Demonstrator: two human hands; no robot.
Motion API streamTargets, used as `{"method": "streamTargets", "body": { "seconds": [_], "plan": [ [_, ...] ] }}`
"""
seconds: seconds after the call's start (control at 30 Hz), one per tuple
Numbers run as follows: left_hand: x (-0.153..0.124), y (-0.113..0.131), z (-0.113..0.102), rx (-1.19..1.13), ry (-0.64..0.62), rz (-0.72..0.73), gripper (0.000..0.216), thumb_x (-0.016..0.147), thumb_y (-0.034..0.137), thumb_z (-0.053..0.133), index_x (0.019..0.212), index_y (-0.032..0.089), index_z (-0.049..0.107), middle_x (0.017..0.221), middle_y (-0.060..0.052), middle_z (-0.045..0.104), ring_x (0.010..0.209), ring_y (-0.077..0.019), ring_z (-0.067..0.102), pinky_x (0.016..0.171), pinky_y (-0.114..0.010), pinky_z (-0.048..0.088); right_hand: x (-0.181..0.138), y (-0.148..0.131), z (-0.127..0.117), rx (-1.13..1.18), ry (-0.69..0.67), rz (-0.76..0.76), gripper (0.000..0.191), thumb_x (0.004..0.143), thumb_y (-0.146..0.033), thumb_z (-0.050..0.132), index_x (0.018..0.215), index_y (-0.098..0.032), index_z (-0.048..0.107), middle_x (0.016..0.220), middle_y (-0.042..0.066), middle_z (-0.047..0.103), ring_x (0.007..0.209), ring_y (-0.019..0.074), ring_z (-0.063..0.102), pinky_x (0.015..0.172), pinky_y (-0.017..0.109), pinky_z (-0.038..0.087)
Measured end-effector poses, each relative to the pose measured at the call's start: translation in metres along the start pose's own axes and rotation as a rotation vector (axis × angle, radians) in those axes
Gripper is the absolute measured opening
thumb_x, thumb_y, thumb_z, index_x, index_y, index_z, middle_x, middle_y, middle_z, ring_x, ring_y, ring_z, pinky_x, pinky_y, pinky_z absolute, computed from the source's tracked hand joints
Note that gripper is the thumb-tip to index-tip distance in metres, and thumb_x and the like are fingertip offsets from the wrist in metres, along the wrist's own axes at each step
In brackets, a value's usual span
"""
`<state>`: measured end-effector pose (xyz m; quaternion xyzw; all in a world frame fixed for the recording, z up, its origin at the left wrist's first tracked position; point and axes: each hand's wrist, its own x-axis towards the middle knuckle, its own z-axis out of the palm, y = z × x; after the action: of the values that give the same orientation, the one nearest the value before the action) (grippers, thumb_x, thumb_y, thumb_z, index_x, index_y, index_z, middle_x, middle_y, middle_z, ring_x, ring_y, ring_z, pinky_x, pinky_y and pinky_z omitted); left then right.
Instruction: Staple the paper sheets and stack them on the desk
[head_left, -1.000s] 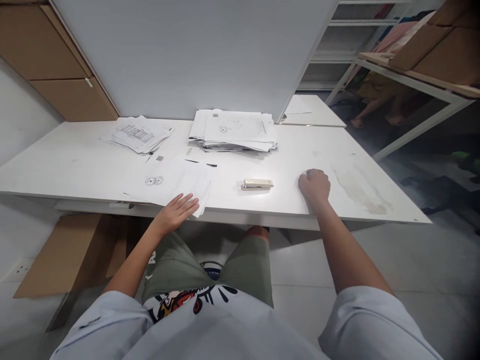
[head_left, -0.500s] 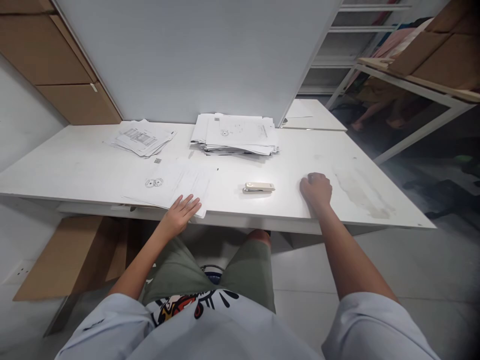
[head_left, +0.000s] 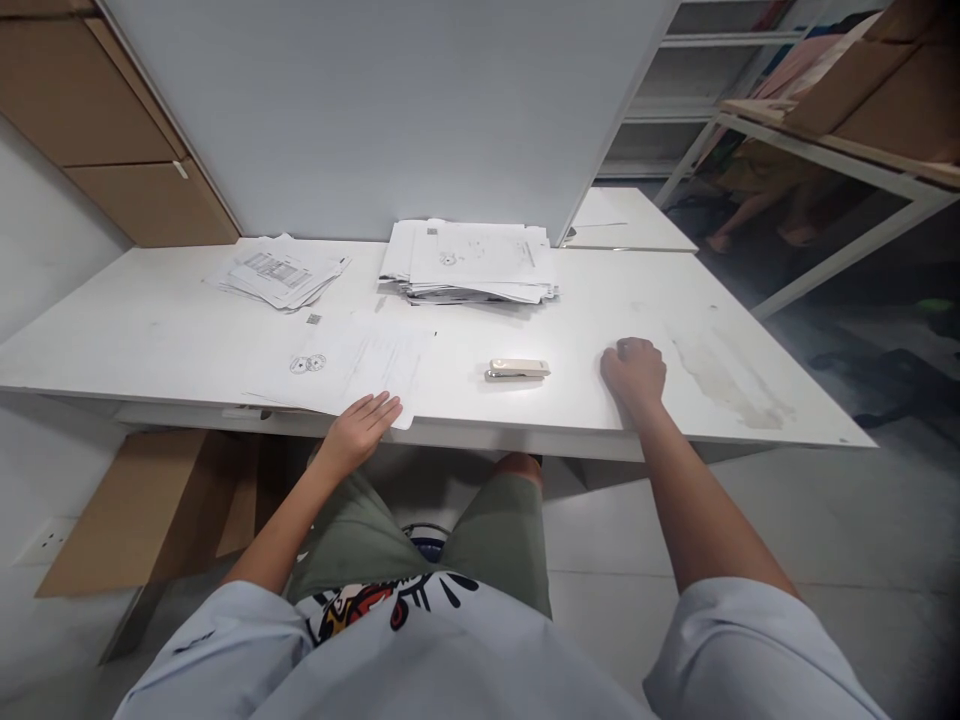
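My left hand (head_left: pixel 360 430) lies open and flat, fingers stretched, over the near right corner of a few white sheets of paper (head_left: pixel 352 360) at the table's front edge. Round stamps and a small square code are printed on the top sheet. To the right of these sheets, a cream-coloured stapler (head_left: pixel 518 369) rests on its base, and neither hand touches it. Farther right, my right hand (head_left: pixel 634 375) rests on the tabletop, curled into a loose fist; no object shows in it, though its palm side is hidden.
The white table (head_left: pixel 592 300) bears a thick stack of papers (head_left: pixel 480 260) and a smaller pile of papers (head_left: pixel 277 275) against a grey panel (head_left: pixel 390 110). Cardboard boxes (head_left: pixel 142 200) stand at the left. An open carton (head_left: pixel 120 510) is below. Another person's legs (head_left: pixel 750 205) show at the right.
The whole view has shifted very slightly. Both hands, the sheets and the stapler keep their places on the table.
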<state>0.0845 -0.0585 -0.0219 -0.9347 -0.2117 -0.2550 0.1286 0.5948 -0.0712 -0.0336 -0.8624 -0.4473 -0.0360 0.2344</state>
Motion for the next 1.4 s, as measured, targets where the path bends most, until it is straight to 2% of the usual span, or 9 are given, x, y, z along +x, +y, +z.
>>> {"method": "streamTargets", "body": {
  "seconds": [0.2, 0.4, 0.7, 0.9, 1.0, 1.17, 1.3, 1.4],
  "plan": [
    [0.015, 0.019, 0.007, -0.039, 0.051, 0.012, 0.055, 0.092, 0.002, 0.037, 0.144, 0.017, 0.048, 0.133, -0.011, 0.064, 0.130, -0.0221, 0.055, 0.107, -0.038, 0.049, 0.002, 0.001, 0.000, 0.011, 0.019, -0.001, 0.039, 0.083, -0.030, 0.045, 0.112, -0.010, 0.064, 0.119, 0.021, 0.062, 0.109, 0.0340, 0.054, 0.095, 0.048, 0.042],
    [0.043, 0.055, 0.023, -0.093, 0.072, -0.030, 0.060, 0.088, -0.001, 0.033, 0.144, 0.014, 0.048, 0.134, -0.012, 0.063, 0.132, -0.0225, 0.053, 0.107, -0.039, 0.049, 0.003, -0.001, -0.001, 0.022, 0.014, -0.001, 0.039, 0.084, -0.030, 0.044, 0.112, -0.010, 0.063, 0.121, 0.021, 0.061, 0.109, 0.0335, 0.053, 0.096, 0.047, 0.040],
    [0.081, 0.099, 0.036, -0.086, 0.069, -0.052, 0.051, 0.088, -0.001, 0.035, 0.133, 0.010, 0.058, 0.131, -0.012, 0.065, 0.127, -0.0243, 0.058, 0.104, -0.038, 0.051, 0.005, -0.002, -0.002, 0.045, 0.014, 0.004, 0.036, 0.083, -0.029, 0.044, 0.109, -0.011, 0.062, 0.119, 0.021, 0.060, 0.111, 0.0339, 0.051, 0.096, 0.047, 0.039],
    [0.081, 0.118, 0.039, -0.144, 0.188, -0.232, 0.054, 0.091, 0.001, 0.038, 0.143, 0.012, 0.048, 0.129, -0.013, 0.066, 0.125, -0.0229, 0.060, 0.105, -0.038, 0.052, 0.007, 0.000, 0.000, 0.068, 0.028, 0.000, 0.035, 0.083, -0.029, 0.044, 0.108, -0.012, 0.061, 0.119, 0.021, 0.060, 0.110, 0.0348, 0.051, 0.095, 0.048, 0.039],
    [0.080, 0.123, 0.041, -0.184, 0.259, -0.303, 0.056, 0.093, 0.001, 0.038, 0.146, 0.017, 0.045, 0.127, -0.011, 0.067, 0.123, -0.0216, 0.061, 0.104, -0.038, 0.053, 0.008, 0.000, 0.000, 0.062, 0.032, 0.002, 0.036, 0.082, -0.029, 0.044, 0.108, -0.012, 0.061, 0.119, 0.021, 0.060, 0.111, 0.0350, 0.051, 0.095, 0.048, 0.039],
    [0.076, 0.120, 0.039, -0.209, 0.306, -0.367, 0.060, 0.095, 0.002, 0.038, 0.151, 0.023, 0.040, 0.127, -0.009, 0.068, 0.122, -0.0210, 0.062, 0.102, -0.037, 0.055, 0.007, -0.001, -0.001, 0.057, 0.037, 0.000, 0.037, 0.083, -0.030, 0.043, 0.109, -0.011, 0.061, 0.120, 0.021, 0.060, 0.112, 0.0354, 0.051, 0.096, 0.048, 0.039],
    [0.073, 0.110, 0.034, -0.188, 0.287, -0.278, 0.064, 0.094, 0.001, 0.033, 0.155, 0.022, 0.033, 0.135, -0.009, 0.063, 0.126, -0.0196, 0.058, 0.107, -0.034, 0.051, 0.007, -0.001, -0.002, 0.053, 0.024, 0.009, 0.037, 0.082, -0.030, 0.044, 0.109, -0.012, 0.061, 0.120, 0.021, 0.060, 0.112, 0.0355, 0.051, 0.096, 0.048, 0.039],
    [0.075, 0.106, 0.036, -0.190, 0.224, -0.199, 0.064, 0.092, 0.000, 0.031, 0.154, 0.018, 0.035, 0.135, -0.011, 0.062, 0.131, -0.0206, 0.054, 0.111, -0.037, 0.047, 0.007, -0.001, -0.002, 0.053, 0.032, 0.010, 0.036, 0.082, -0.030, 0.043, 0.109, -0.012, 0.060, 0.120, 0.020, 0.059, 0.111, 0.0350, 0.051, 0.095, 0.048, 0.039]
  ]
}}
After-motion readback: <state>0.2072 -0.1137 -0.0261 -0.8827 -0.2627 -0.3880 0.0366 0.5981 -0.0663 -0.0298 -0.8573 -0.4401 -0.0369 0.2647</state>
